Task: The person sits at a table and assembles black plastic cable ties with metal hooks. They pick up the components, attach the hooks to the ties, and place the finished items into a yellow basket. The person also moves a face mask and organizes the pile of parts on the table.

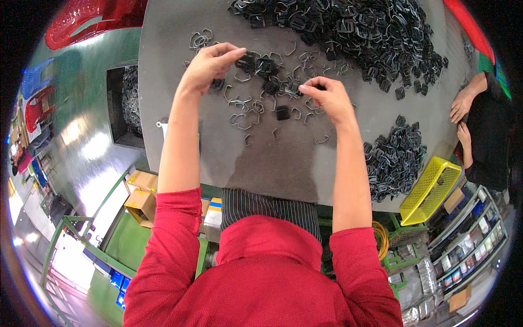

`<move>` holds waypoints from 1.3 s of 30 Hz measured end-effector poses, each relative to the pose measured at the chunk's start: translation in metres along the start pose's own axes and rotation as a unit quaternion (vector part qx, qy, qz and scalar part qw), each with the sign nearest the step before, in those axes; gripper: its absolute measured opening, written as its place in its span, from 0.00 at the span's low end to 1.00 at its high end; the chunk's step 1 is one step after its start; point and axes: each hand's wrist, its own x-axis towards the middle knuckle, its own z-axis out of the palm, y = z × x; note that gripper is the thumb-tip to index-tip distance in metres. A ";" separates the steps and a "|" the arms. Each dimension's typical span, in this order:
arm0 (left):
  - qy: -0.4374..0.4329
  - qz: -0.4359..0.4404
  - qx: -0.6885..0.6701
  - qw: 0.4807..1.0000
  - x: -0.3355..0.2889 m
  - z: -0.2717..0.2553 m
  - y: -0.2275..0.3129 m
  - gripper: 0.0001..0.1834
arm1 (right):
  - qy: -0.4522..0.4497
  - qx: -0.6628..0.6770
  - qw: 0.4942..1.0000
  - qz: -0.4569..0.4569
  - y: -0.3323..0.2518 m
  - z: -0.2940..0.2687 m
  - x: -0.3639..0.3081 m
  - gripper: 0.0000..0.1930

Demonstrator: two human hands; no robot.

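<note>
My left hand (210, 66) is over the far left part of the grey table (267, 163). Its thumb and fingertips close at the edge of a black plastic buckle (245, 62). My right hand (330, 99) is to the right of the loose parts, thumb and forefinger in a pinch; what they hold is too small to make out. Between and below the hands lie bent metal wire hooks (239, 102) and several black buckles, one of them a single black buckle (282, 113) nearer me. Another dark piece (217, 84) shows beneath my left hand.
A large heap of black buckles with wire hooks (359, 32) covers the far right. A smaller heap (396, 158) is beside my right forearm, near a yellow plastic basket (430, 191). Another person's hands (462, 106) rest at the right edge. A dark bin (122, 103) stands left of the table.
</note>
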 end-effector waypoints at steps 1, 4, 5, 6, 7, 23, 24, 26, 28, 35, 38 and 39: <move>-0.055 -0.015 -0.136 0.989 -0.008 -0.006 -0.002 0.11 | 0.004 0.051 0.999 0.010 0.000 -0.004 -0.005 0.09; -0.090 0.050 -0.320 0.942 -0.028 -0.012 -0.011 0.16 | -0.067 0.192 0.979 -0.003 0.008 -0.019 -0.015 0.08; -0.098 0.072 -0.391 0.912 -0.034 -0.009 -0.008 0.17 | -0.087 0.238 0.967 -0.007 0.009 -0.019 -0.016 0.08; -0.051 0.046 -0.411 0.909 -0.037 0.000 0.003 0.15 | -0.047 0.145 0.988 0.015 0.007 -0.017 -0.013 0.07; -0.047 0.045 -0.378 0.924 -0.033 0.001 -0.002 0.15 | -0.022 0.121 0.992 0.026 0.006 -0.013 -0.012 0.07; 0.067 0.062 0.189 0.978 -0.008 0.037 -0.023 0.14 | 0.139 -0.206 0.963 -0.106 -0.014 0.050 0.040 0.18; 0.017 -0.007 0.112 0.994 -0.013 0.027 -0.019 0.13 | 0.147 -0.264 0.946 -0.120 -0.017 0.061 0.043 0.17; -0.026 -0.013 -0.058 0.998 -0.024 0.008 -0.017 0.09 | 0.135 -0.321 0.929 -0.126 -0.023 0.068 0.045 0.14; -0.028 -0.012 -0.198 0.980 -0.032 -0.006 -0.034 0.08 | 0.125 -0.325 0.929 -0.123 -0.021 0.065 0.045 0.14; -0.012 0.026 -0.364 0.931 -0.036 -0.005 -0.057 0.23 | 0.082 -0.143 0.985 -0.046 -0.011 0.023 0.021 0.13; -0.005 0.062 -0.393 0.918 -0.036 0.007 -0.043 0.27 | 0.154 -0.205 0.966 -0.041 -0.012 0.015 0.011 0.13; -0.004 0.076 -0.400 0.913 -0.036 0.008 -0.039 0.28 | 0.192 -0.237 0.951 -0.045 -0.012 0.012 0.008 0.12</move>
